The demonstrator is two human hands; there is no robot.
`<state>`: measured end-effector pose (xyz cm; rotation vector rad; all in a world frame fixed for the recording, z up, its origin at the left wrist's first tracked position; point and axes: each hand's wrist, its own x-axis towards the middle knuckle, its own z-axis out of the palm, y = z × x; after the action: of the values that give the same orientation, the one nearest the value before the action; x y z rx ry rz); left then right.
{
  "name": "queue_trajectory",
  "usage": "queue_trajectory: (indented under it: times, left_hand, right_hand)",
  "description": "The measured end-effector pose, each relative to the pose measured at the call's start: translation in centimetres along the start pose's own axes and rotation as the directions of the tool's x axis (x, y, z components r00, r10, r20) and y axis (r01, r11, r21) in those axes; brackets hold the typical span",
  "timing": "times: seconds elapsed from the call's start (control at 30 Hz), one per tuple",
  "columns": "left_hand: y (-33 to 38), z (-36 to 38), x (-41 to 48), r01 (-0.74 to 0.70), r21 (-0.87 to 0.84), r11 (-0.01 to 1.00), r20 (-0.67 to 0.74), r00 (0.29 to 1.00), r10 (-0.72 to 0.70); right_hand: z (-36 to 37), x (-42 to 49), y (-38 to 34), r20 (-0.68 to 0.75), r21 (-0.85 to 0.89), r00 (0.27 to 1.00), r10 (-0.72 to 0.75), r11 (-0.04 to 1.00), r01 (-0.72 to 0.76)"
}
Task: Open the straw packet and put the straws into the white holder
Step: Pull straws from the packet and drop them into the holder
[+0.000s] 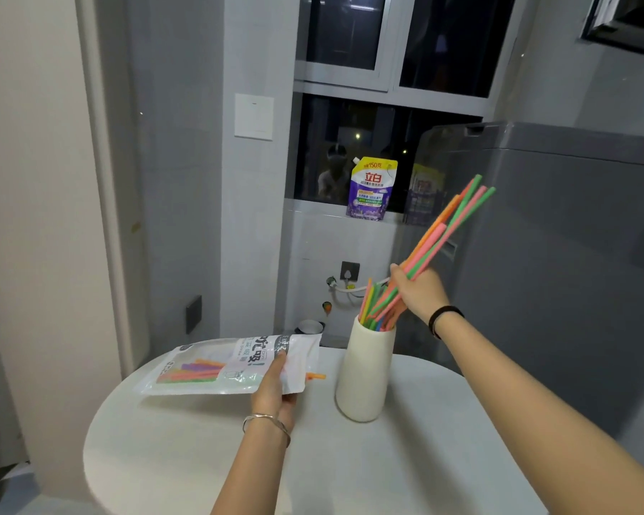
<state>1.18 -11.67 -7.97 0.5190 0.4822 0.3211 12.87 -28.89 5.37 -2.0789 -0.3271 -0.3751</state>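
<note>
2 grips: R fingers [406,288] clutch multicolour straws [450,224] over white holder [365,377], L fingers [277,366] pinch packet [220,366].

Both forearms [246,473] were bare. Left of the white holder [365,377], a thin silver bangle [266,421] ringed the left wrist; right of it, a black band [443,317] ringed the right wrist.

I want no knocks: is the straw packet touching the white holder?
Apart. The head view shows bare table between the straw packet and the white holder.

One straw packet [216,366], one white holder [365,373], one table [387,459], one detergent pouch [372,189].
</note>
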Motion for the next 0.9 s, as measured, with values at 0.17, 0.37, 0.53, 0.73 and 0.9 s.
queue_trajectory:
  times: [0.17, 0.37, 0.53, 0.73, 0.9]
  left_hand:
    - [0.2, -0.4, 0.5, -0.02, -0.008, 1.0, -0.014, 1.0, 0.02]
    - [0.5, -0.5, 0.7, -0.03, -0.014, 0.999, -0.003, 1.0, 0.03]
    - [0.6, -0.4, 0.6, -0.031, 0.004, 1.0, 0.008, 0.999, 0.031]
    - [0.5, -0.2, 0.2, -0.022, -0.001, 1.0, 0.002, 1.0, 0.022]
    - [0.5, -0.2, 0.4, -0.024, -0.015, 1.0, -0.006, 1.0, 0.024]
  right_hand:
    - [1.4, 0.7, -0.6, 0.098, -0.272, 0.995, -0.022, 0.961, 0.048]
    - [1.9, 0.6, 0.3, 0.102, -0.254, 0.994, -0.029, 0.966, 0.054]
    - [1.7, 0.7, 0.2, 0.041, -0.083, 0.998, -0.049, 0.995, 0.052]
    - [1.4, 0.9, -0.6, -0.052, 0.005, 0.975, -0.216, 0.976, 0.217]
    - [0.5, 1.4, -1.8, -0.153, 0.03, 0.928, -0.341, 0.937, 0.349]
